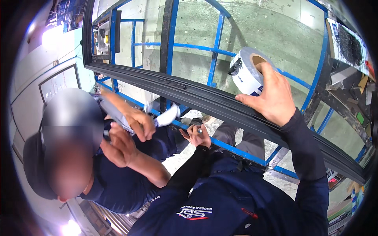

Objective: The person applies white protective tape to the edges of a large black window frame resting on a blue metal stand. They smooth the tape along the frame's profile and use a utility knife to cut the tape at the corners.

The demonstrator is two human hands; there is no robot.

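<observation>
My right hand (pixel 273 94) grips a wide roll of white tape (pixel 246 78) with dark blue print and a brown cardboard core. The fingers reach over the core's edge and the thumb lies along the near side. The roll is just above a long black frame profile (pixel 212 96) that runs slantwise across the view. Lower and to the left, my left hand (pixel 198 135) is open and holds nothing, its fingers apart and slightly curled. It is beside the blue rail under the black profile.
A co-worker in a dark shirt and cap (pixel 75 106) is close on my left, hands around a crumpled strip of white film (pixel 168 115). Blue metal stand bars (pixel 214 51) cross below the profile. Offcuts and scraps (pixel 354 86) lie on a bench at the right.
</observation>
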